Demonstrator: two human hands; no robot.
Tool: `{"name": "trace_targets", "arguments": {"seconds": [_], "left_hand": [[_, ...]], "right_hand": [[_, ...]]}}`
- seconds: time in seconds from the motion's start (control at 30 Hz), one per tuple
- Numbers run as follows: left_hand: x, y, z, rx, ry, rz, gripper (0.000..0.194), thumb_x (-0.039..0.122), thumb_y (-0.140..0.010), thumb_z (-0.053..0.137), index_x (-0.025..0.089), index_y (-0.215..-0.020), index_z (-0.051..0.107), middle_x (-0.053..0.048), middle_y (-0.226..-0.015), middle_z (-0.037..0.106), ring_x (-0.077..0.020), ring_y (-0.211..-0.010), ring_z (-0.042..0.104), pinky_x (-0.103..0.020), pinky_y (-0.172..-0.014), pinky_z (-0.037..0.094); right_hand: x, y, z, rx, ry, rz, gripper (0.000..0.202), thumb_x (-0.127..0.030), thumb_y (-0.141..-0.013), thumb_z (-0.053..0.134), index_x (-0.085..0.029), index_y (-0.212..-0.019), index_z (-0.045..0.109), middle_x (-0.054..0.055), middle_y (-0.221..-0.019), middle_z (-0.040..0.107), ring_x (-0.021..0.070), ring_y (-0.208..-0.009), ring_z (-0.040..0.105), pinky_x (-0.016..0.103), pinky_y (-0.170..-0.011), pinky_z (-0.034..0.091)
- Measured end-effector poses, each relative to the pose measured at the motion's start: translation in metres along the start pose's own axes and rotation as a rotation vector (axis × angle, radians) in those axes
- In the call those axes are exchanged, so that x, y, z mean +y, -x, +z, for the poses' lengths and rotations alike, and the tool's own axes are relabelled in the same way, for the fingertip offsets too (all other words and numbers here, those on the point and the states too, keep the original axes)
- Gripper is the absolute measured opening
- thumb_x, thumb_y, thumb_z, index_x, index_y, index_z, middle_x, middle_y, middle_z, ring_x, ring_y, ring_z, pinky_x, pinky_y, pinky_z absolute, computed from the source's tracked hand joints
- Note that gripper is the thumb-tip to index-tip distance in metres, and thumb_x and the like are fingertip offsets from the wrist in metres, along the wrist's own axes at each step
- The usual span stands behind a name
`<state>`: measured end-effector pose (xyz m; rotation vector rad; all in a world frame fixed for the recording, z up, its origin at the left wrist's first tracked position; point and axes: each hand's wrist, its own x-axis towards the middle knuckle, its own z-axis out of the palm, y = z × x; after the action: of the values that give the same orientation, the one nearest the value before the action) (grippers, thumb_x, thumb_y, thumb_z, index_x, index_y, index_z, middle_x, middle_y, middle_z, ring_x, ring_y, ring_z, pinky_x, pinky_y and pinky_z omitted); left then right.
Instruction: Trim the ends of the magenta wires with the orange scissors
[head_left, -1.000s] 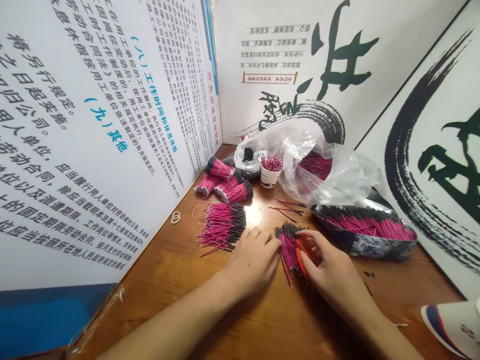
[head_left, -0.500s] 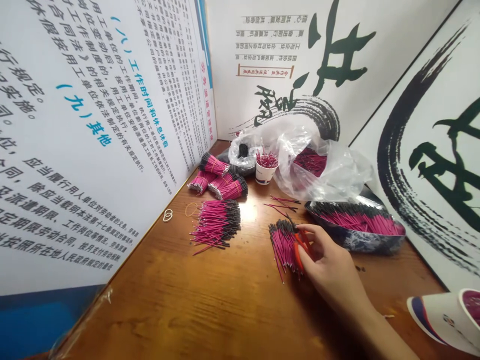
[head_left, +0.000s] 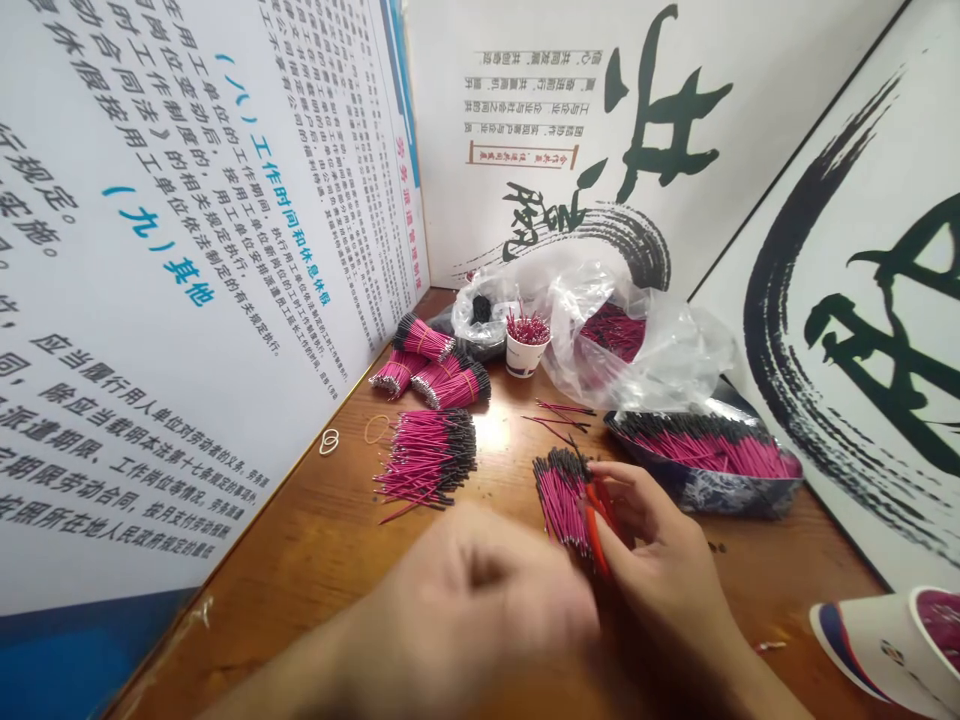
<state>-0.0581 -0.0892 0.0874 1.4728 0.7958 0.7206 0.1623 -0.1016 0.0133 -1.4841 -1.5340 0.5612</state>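
My right hand (head_left: 660, 550) is closed around red-handled pliers (head_left: 598, 535). Their dark jaws are hard to tell from the black wire ends beside them. Against the fingers lies a loose pile of short magenta wires (head_left: 561, 500), black at the far end and bare-tipped at the near end. My left hand (head_left: 502, 590), smeared by motion, hangs over the front of the table with its fingers curled in; what it holds, if anything, cannot be made out. A second wire pile (head_left: 427, 455) lies beyond it to the left.
Rubber-banded wire bundles (head_left: 450, 380) are stacked at the back left, near a paper cup (head_left: 523, 358) of wires. Behind are clear plastic bags (head_left: 667, 350). A dark tray (head_left: 750, 490) full of wires stands right; another cup (head_left: 862, 640) lies tipped at front right. Panels enclose the table.
My left hand has come into view from below, moving in over the table's front. My right hand keeps its grip on the pliers by the wire pile. The view has shifted slightly.
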Motion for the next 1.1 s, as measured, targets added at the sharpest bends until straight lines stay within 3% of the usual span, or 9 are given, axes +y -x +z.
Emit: {"name": "trace_targets", "arguments": {"seconds": [0.07,0.13,0.2,0.33,0.47,0.57,0.7,0.87,1.1], "left_hand": [[-0.009,-0.023,0.01,0.034,0.014,0.024,0.046,0.045,-0.094,0.047,0.02,-0.058,0.034,0.002,-0.06,0.033,-0.013,-0.058,0.032,-0.029,-0.057,0.032],[-0.025,-0.037,0.018,0.119,-0.005,0.051,0.031,0.036,-0.094,0.047,0.02,-0.069,0.042,0.002,-0.07,0.04,-0.0135,-0.066,0.037,-0.028,-0.063,0.035],[-0.042,-0.042,0.023,0.104,0.018,0.051,0.015,0.032,-0.092,0.051,0.019,-0.084,0.05,0.001,-0.079,0.047,-0.0144,-0.074,0.043,-0.028,-0.07,0.038],[-0.064,-0.043,0.026,0.036,0.169,0.101,0.014,0.032,-0.094,0.051,0.018,-0.096,0.054,-0.002,-0.09,0.055,-0.0158,-0.086,0.052,-0.028,-0.081,0.042],[-0.069,-0.046,0.026,0.069,0.177,0.097,0.022,0.034,-0.096,0.049,0.017,-0.085,0.056,0.0,-0.076,0.051,-0.0131,-0.072,0.048,-0.025,-0.07,0.041],[-0.071,-0.047,0.021,0.115,0.049,0.127,0.029,0.037,-0.099,0.044,0.016,-0.084,0.058,-0.001,-0.079,0.052,-0.0114,-0.064,0.044,-0.024,-0.062,0.038],[-0.074,-0.048,0.01,0.126,-0.15,0.197,0.033,0.035,-0.103,0.035,0.016,-0.091,0.06,-0.004,-0.087,0.057,-0.0126,-0.068,0.048,-0.025,-0.064,0.038],[-0.076,-0.05,0.002,0.13,-0.271,0.246,0.029,0.03,-0.103,0.036,0.017,-0.093,0.061,-0.002,-0.079,0.054,-0.0142,-0.074,0.05,-0.027,-0.07,0.038],[-0.081,-0.051,0.006,0.209,-0.061,0.187,0.011,0.029,-0.1,0.042,0.02,-0.095,0.047,0.003,-0.073,0.05,-0.0113,-0.066,0.046,-0.025,-0.065,0.037]], "right_hand": [[-0.006,0.001,0.003,-0.006,-0.074,-0.028,0.023,-0.023,-0.085,0.06,-0.021,-0.108,0.059,0.006,-0.088,0.075,0.017,-0.076,0.076,0.023,-0.069,0.062],[-0.011,0.004,0.005,-0.014,-0.121,-0.058,0.022,-0.021,-0.084,0.06,-0.021,-0.106,0.059,0.005,-0.087,0.076,0.0155,-0.074,0.075,0.021,-0.069,0.061],[-0.014,0.007,0.008,-0.034,-0.138,-0.067,0.024,-0.018,-0.084,0.059,-0.021,-0.108,0.059,0.004,-0.086,0.075,0.015,-0.074,0.075,0.02,-0.068,0.061],[-0.013,0.012,0.013,-0.109,-0.129,-0.053,0.026,-0.016,-0.084,0.058,-0.021,-0.11,0.058,0.002,-0.081,0.073,0.0156,-0.072,0.074,0.02,-0.064,0.059],[-0.008,0.013,0.018,-0.14,-0.129,-0.075,0.026,-0.016,-0.085,0.056,-0.022,-0.111,0.056,0.001,-0.081,0.072,0.0156,-0.075,0.074,0.021,-0.067,0.059],[-0.005,0.011,0.016,-0.155,-0.076,-0.083,0.026,-0.018,-0.088,0.055,-0.022,-0.113,0.056,0.001,-0.08,0.071,0.0162,-0.076,0.073,0.023,-0.069,0.058],[-0.006,0.009,0.007,-0.16,0.051,-0.143,0.028,-0.019,-0.09,0.055,-0.023,-0.117,0.057,0.003,-0.09,0.073,0.0158,-0.076,0.072,0.024,-0.07,0.057],[-0.01,0.01,0.001,-0.211,0.11,-0.2,0.031,-0.02,-0.092,0.054,-0.024,-0.122,0.055,0.002,-0.092,0.074,0.0135,-0.068,0.07,0.021,-0.064,0.055],[-0.011,0.01,0.001,-0.25,0.175,-0.237,0.031,-0.019,-0.092,0.054,-0.023,-0.123,0.056,0.001,-0.09,0.075,0.0116,-0.065,0.069,0.019,-0.062,0.055]]}}
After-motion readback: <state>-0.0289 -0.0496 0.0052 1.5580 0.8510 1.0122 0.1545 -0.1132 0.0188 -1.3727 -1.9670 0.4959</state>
